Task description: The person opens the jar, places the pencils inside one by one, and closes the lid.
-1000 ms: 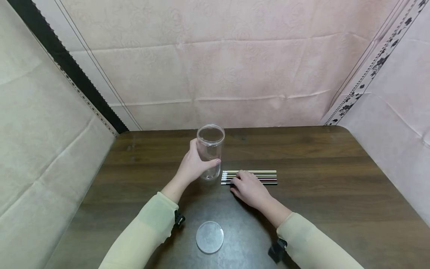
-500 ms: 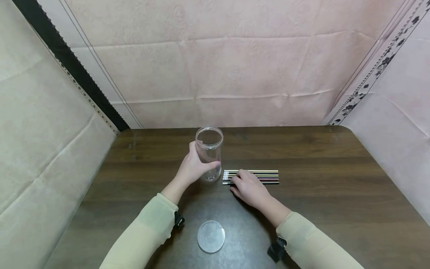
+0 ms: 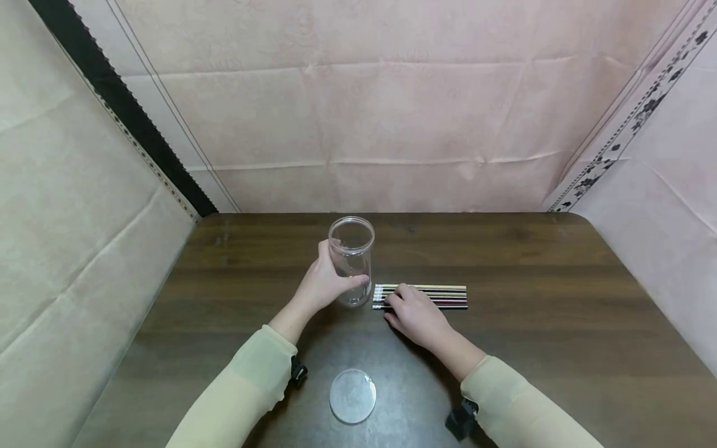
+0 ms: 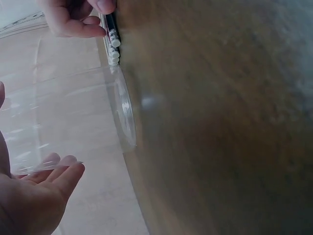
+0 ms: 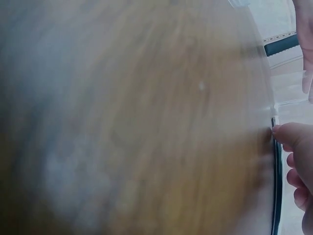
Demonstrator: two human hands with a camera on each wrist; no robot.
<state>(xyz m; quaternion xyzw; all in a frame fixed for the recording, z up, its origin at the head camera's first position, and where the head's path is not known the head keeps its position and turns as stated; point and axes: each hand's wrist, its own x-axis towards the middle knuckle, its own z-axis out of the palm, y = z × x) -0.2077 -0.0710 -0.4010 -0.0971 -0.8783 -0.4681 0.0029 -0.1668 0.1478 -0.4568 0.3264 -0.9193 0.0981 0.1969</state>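
1. Pale patterned cloth [image 3: 392, 118] hangs beyond both hands and along either side, with a black toothed band [image 3: 134, 137] off past the left hand and a floral border [image 3: 616, 143] off past the right.
2. Under both hands spreads a dark wood-grain table [image 3: 549, 336], its far edge beyond the fingers.
3. The left hand [image 3: 323, 285] grips a clear jar [image 3: 354, 258], thumb across the near side and fingers round the other; the jar is upright, its open mouth above that hand.
4. The right hand [image 3: 416, 316] pinches at a row of pencils [image 3: 442, 298], thumb against the nearest one and fingers curled over the others, hiding part of the row.
5. The pencils lie flat side by side under the right hand, their white ends towards the left hand, extending out past the right knuckles.
6. Between the left hand and those white ends stands the jar, just beside them.
7. Nearer the body than either hand, between the forearms, lies a clear round disc [image 3: 353, 396], touched by neither.
8. Pale sleeves [image 3: 241, 379] cover both forearms, and black devices [image 3: 462, 420] sit behind the hands.
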